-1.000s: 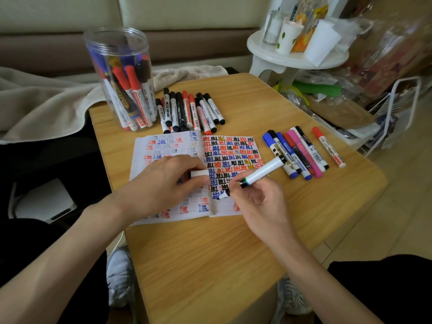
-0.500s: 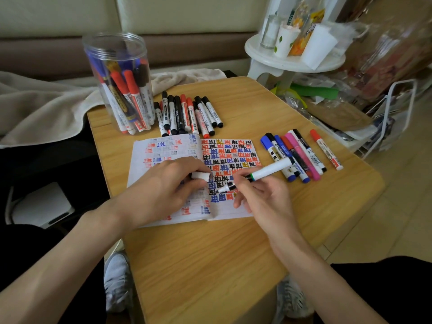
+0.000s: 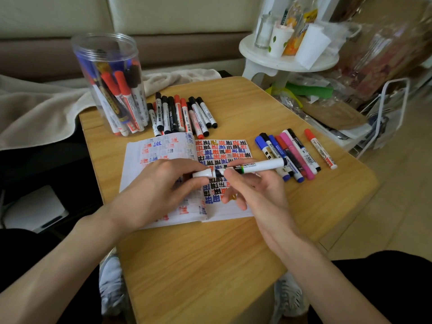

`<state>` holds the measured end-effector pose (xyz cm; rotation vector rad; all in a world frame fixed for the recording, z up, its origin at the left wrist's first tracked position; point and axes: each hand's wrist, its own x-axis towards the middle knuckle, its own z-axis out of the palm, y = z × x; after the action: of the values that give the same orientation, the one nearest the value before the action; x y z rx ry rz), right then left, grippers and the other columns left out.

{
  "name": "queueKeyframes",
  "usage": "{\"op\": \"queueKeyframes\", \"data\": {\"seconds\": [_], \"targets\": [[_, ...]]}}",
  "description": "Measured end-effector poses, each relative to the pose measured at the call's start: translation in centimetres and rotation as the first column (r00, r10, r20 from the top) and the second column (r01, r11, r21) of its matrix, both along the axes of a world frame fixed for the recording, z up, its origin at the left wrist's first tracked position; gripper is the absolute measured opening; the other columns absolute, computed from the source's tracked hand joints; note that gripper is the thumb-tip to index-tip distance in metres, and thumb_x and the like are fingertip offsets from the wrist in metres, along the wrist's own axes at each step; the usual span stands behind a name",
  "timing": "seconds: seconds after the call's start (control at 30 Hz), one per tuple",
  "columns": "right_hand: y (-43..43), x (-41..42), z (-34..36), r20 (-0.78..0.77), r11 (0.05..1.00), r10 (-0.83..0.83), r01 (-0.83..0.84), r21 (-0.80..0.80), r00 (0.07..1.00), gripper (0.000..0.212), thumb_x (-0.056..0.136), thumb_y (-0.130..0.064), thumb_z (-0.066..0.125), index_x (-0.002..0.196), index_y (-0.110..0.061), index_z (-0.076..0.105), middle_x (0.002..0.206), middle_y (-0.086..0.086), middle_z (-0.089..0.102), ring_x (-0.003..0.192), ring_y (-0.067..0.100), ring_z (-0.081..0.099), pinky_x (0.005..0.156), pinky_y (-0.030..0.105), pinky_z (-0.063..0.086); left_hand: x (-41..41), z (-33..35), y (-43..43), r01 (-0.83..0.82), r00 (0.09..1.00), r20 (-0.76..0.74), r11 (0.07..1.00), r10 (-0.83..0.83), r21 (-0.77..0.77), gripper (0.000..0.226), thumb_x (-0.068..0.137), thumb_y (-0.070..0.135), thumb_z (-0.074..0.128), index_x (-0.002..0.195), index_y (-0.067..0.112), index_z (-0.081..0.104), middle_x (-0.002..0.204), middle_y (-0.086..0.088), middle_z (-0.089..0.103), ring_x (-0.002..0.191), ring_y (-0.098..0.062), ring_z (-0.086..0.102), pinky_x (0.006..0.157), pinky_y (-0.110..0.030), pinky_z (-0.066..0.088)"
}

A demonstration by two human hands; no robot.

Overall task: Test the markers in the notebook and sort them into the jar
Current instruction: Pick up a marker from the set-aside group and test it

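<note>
Now the white marker (image 3: 261,166) is off the page. A second ago its tip was drawing on the notebook (image 3: 163,146); it hangs level above the right-hand page, its writing end meeting the white cap (image 3: 202,173). The left hand (image 3: 159,190) pinches that cap between thumb and fingertips. The right hand (image 3: 254,190) grasps the barrel near its dark neck, with the lower fingers loosely spread. Whether the cap is fully seated I cannot tell. The test of this marker looks finished, so capping it and dropping it into the jar (image 3: 109,85) at the table's (image 3: 210,265) far left corner should come next. A row of markers (image 3: 289,155) waits near the right edge, and a second row (image 3: 180,115) lies along the far edge beside the jar.
</note>
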<state>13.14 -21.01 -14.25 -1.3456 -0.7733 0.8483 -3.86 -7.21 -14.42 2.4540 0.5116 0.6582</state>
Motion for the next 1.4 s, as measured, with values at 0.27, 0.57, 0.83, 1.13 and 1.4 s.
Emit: {"op": "queueKeyframes", "data": {"seconds": [0.27,0.57,0.83,1.13,1.4], "targets": [[-0.1,0.7,0.0,0.008,0.995,0.087,-0.086,-0.054,0.996,0.029,0.083,-0.028,0.083,0.109,-0.018,0.078,0.079,0.000,0.068,0.070,0.015,0.056,0.059,0.022,0.045,-0.1,-0.1,0.3,0.010,1.000,0.003,1.000,-0.010,0.002,0.034,0.096,0.047,0.059,0.120,0.028,0.073,0.111,0.021,0.072,0.096,0.003,0.066,0.079,-0.018,0.049],[-0.3,3.6,0.9,0.061,0.999,-0.001,0.003,-0.033,0.998,0.028,0.082,-0.019,0.081,0.109,-0.012,0.078,0.102,0.007,0.078,0.088,0.024,0.076,0.076,0.028,0.057,-0.2,0.4,0.6,-0.133,0.989,0.061,0.991,0.134,-0.023,0.038,0.087,0.053,0.060,0.113,0.029,0.073,0.082,0.034,0.059,0.076,0.017,0.056,0.068,-0.005,0.039],[0.0,3.1,0.0,0.202,1.000,-0.008,0.005,0.016,0.979,0.023,0.084,-0.009,0.080,0.107,-0.011,0.080,0.086,0.009,0.080,0.076,0.022,0.076,0.073,0.025,0.061,-0.2,0.2,0.3,-0.192,0.978,0.081,0.981,0.194,-0.029,0.036,0.088,0.051,0.061,0.111,0.027,0.076,0.083,0.039,0.055,0.078,0.017,0.056,0.069,-0.002,0.039],[0.4,3.3,-0.1,0.198,0.998,-0.024,0.012,0.060,0.980,0.022,0.085,-0.005,0.079,0.107,-0.008,0.080,0.087,0.008,0.080,0.077,0.023,0.077,0.073,0.024,0.060,0.3,0.2,0.2,-0.204,0.972,0.111,0.977,0.209,-0.054,0.038,0.086,0.049,0.060,0.110,0.025,0.077,0.083,0.039,0.056,0.080,0.016,0.058,0.071,-0.002,0.039],[0.7,3.9,-0.5,0.217,1.000,0.014,-0.018,0.016,0.976,0.021,0.086,-0.013,0.080,0.106,-0.012,0.081,0.088,0.006,0.080,0.079,0.020,0.074,0.074,0.024,0.059,1.0,0.0,1.5,-0.145,0.986,0.067,0.979,0.156,-0.144,0.029,0.088,0.053,0.056,0.106,0.034,0.069,0.083,0.026,0.066,0.077,0.003,0.064,0.068,-0.010,0.045]]}}
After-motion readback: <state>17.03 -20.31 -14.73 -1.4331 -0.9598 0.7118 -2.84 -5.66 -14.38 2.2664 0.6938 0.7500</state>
